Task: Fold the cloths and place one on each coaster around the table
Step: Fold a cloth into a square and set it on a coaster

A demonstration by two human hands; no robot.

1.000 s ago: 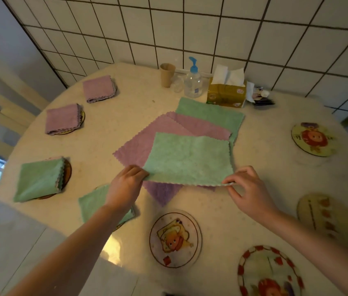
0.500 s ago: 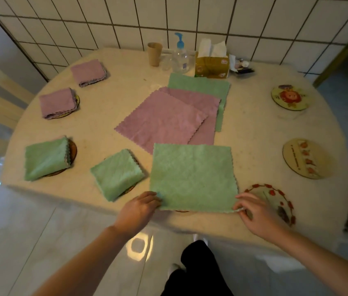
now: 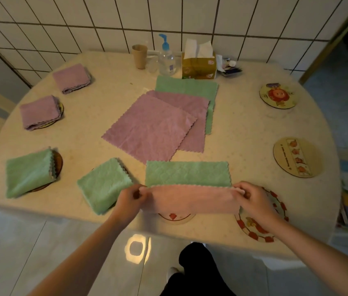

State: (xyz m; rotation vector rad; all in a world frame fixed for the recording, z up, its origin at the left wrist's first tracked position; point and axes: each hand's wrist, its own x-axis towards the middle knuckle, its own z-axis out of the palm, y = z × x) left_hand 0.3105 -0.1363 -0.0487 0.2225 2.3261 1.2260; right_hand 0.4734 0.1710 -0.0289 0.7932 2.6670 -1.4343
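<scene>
Both hands hold one green cloth (image 3: 187, 174) at the near edge of the round table (image 3: 243, 129). The left hand (image 3: 129, 201) pinches the cloth's near left corner, and the right hand (image 3: 252, 199) pinches its near right corner. The near half is lifted and turned over, so its pink underside (image 3: 192, 200) shows, while the far half lies flat on the table. Under the lifted part sits a coaster (image 3: 176, 217), mostly hidden. Just to the right, by the right hand, lies a coaster with red marks (image 3: 260, 227), and it is bare. Two more bare coasters (image 3: 277, 96) (image 3: 297, 157) lie along the right edge. To the left of the hands, a folded green cloth (image 3: 104, 184) lies near the front edge. Another folded green cloth (image 3: 29, 173) rests on a dark coaster at the left edge. Two folded purple cloths (image 3: 40, 112) (image 3: 71, 77) sit farther back on the left. In the middle lie flat cloths in a pile: two purple cloths (image 3: 149, 127) over a green one (image 3: 187, 86). At the back edge stand a cup (image 3: 140, 56), a pump bottle (image 3: 166, 58) and a tissue box (image 3: 198, 65).
</scene>
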